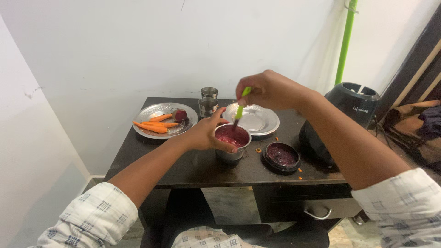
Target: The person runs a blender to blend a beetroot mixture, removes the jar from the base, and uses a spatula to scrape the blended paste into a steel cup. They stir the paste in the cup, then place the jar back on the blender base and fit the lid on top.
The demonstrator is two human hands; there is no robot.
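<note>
Steel jar (232,143) of beet pulp, gripped by our left hand (207,132), could tip, spattering the counter (193,166), if our right hand (268,89), clenched on the green-handled utensil (240,107), stirs hard.

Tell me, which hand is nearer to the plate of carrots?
The left. The left hand grips the steel jar just right of the plate of carrots. The right hand, holding a green spoon, is farther right, above the jar.
</note>
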